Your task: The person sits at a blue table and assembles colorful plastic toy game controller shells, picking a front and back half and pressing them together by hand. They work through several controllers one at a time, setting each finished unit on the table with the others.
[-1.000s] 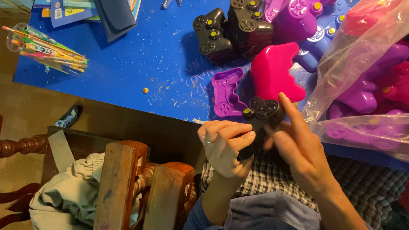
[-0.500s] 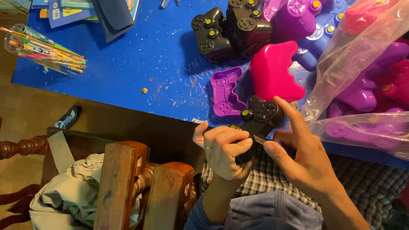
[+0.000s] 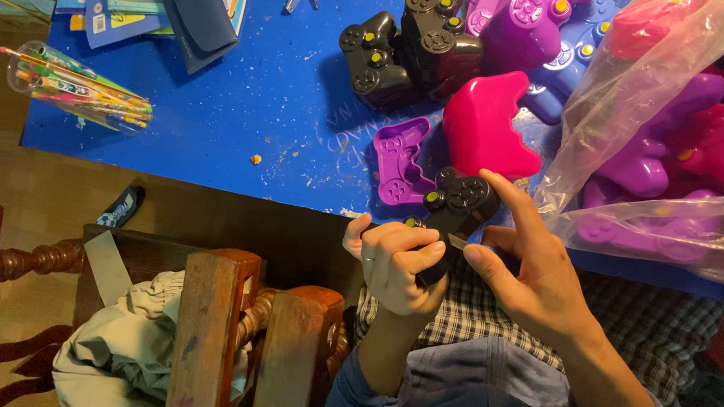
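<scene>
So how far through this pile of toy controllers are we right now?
Looks done: two black controllers sit assembled on the blue table, buttons fitted. In hand: the left hand and right hand hold another black controller over the table edge. Seemingly left: a purple shell half and a pink shell lie open, and the plastic bag holds many more; their state is unclear.

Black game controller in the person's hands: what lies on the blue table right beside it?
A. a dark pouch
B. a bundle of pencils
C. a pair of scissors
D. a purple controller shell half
D: the purple controller shell half lies on the blue table directly next to the black game controller that the left hand and right hand hold.
</scene>
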Available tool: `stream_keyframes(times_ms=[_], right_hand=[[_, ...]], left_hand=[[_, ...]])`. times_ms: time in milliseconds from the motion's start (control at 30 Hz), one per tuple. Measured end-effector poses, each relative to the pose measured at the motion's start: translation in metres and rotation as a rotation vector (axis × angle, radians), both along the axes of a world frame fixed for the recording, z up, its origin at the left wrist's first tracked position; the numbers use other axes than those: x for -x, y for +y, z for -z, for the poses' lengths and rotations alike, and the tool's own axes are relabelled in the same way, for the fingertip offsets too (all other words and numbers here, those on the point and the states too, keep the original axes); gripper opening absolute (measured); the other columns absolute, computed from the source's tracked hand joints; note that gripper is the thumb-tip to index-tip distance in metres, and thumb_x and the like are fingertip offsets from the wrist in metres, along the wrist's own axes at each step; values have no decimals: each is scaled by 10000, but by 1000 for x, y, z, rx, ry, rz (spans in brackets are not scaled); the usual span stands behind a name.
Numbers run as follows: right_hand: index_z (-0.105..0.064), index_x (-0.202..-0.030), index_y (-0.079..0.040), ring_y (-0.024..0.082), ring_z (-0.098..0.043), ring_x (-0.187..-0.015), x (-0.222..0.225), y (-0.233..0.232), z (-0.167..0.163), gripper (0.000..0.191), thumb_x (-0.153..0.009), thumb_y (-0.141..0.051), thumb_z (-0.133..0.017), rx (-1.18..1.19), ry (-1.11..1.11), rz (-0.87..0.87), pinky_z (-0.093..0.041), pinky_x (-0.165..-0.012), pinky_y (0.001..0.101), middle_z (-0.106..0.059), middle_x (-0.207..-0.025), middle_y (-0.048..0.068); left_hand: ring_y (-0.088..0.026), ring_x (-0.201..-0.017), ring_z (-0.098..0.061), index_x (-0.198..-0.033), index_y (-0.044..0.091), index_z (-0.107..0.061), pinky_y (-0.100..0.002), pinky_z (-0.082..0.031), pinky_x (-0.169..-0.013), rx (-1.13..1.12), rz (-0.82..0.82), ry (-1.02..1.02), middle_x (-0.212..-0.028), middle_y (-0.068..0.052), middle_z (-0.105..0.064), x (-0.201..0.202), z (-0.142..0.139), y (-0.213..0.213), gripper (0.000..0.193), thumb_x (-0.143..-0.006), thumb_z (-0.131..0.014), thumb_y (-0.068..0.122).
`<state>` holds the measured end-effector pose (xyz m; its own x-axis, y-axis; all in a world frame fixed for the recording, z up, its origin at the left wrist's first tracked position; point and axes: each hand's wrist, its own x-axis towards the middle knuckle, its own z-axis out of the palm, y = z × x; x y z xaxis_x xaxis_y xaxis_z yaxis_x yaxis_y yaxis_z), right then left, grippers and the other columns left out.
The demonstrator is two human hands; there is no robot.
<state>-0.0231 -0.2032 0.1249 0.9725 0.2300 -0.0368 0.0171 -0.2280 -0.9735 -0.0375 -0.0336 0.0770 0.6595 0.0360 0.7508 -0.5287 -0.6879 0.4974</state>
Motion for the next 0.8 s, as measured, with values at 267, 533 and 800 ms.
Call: stream_keyframes(times_ms=[267,533,800], right_hand=[[-344,-1559,-112,80,-680,-814,-3,1,2,755,-891,-159,-694,70,-7,30,-479,-709,245,-798,-923,80],[-337,-1553,-108,85,-670,-771,-5,4,9,731,-913,-179,-681,98,-33,38,-467,-646,231,-795,-944,71],[-409,-1491,-73,56,-546,-777,-16,1,19,558,-968,-78,-601,18,-131,28,-435,-684,233,-652,-847,16]], left_hand=[[-224,-990,-623,-1016,151,-603,-507,-412,-1079,6,39,32,-1071,3,-657,-2,0,1,337,-769,-813,61],[-243,-995,-626,-1023,121,-609,-465,-510,-985,61,53,-4,-1079,-21,-665,-11,0,-1,329,-791,-816,15],[-279,-984,-610,-996,125,-629,-446,-501,-930,33,60,14,-1061,-26,-663,-12,-3,-4,361,-703,-785,-15]])
